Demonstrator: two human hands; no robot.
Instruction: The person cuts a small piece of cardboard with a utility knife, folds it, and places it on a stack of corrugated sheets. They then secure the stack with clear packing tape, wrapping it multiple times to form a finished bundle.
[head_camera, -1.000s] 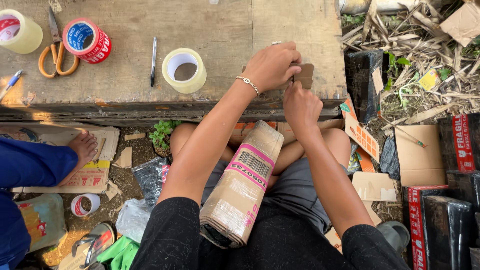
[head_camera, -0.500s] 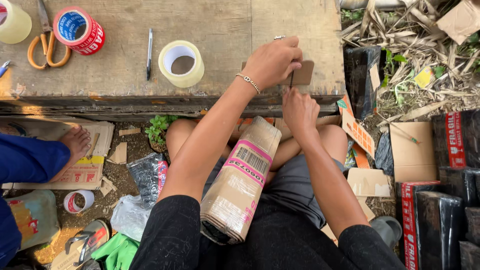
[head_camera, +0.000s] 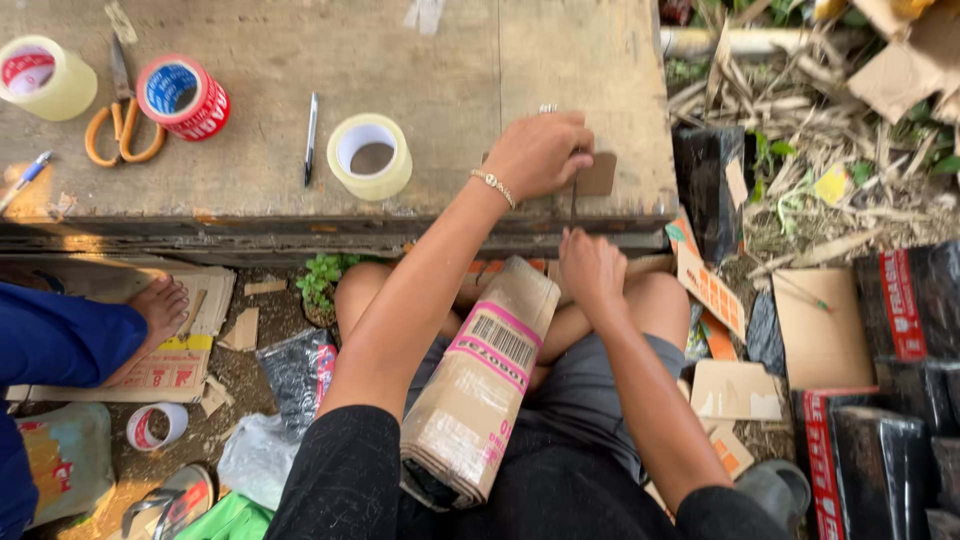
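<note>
My left hand (head_camera: 540, 150), with a bracelet on the wrist, presses down on a small brown cardboard piece (head_camera: 600, 176) near the front edge of the low wooden table (head_camera: 430, 60). My right hand (head_camera: 592, 268) is closer to me, just below the table's edge, closed on a thin dark tool (head_camera: 574, 205) that reaches up to the cardboard piece. A roll of brown cardboard (head_camera: 480, 385) with a pink barcode label lies tilted across my lap between my arms.
On the table are a clear tape roll (head_camera: 370, 156), a pen (head_camera: 311, 138), a red tape roll (head_camera: 184, 97), orange-handled scissors (head_camera: 122, 125) and a yellowish tape roll (head_camera: 46, 76). Another person's bare foot (head_camera: 160, 308) rests at the left. Cardboard scraps and black packages (head_camera: 900, 400) lie at the right.
My right hand has drawn back toward me with the thin tool, from beside the cardboard piece to below the table's edge. My left hand stays on the piece.
</note>
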